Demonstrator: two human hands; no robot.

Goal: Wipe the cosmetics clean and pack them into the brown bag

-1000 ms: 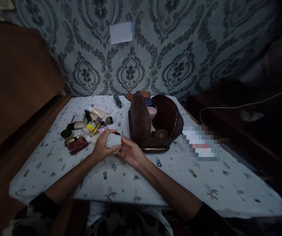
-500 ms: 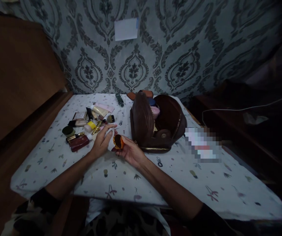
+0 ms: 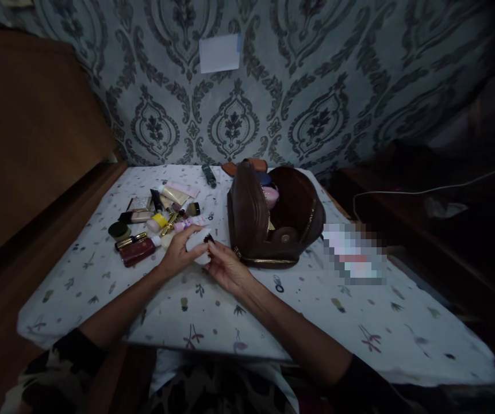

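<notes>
Grey damask wallpaper point(image 3: 233, 121) forms the background, with a white sheet point(image 3: 219, 53) mounted on it; a printed white tablecloth point(image 3: 247, 322) covers the work surface; a brown wooden panel point(image 3: 31, 115) stands at the left. Left hand point(image 3: 179, 252): fingers curled around a white cloth point(image 3: 196, 237), thumb pressed on its near side; right hand point(image 3: 228, 267): thumb and fingertips pinching a small dark item point(image 3: 208, 239), partly covered by the cloth, its full shape hidden; both hands meet at the item, above the tablecloth, to the left of the open brown bag point(image 3: 251, 215). Inside the bag, a pink pouch point(image 3: 270, 196) is visible. Cosmetics lie grouped beyond and to the left of the left hand, including a dark red bottle point(image 3: 138, 252) on its side, a yellow-lidded jar point(image 3: 157, 222) and a dark green round container point(image 3: 119, 231); a pixelated object point(image 3: 355, 256) lies to the right of the bag, its details obscured.
</notes>
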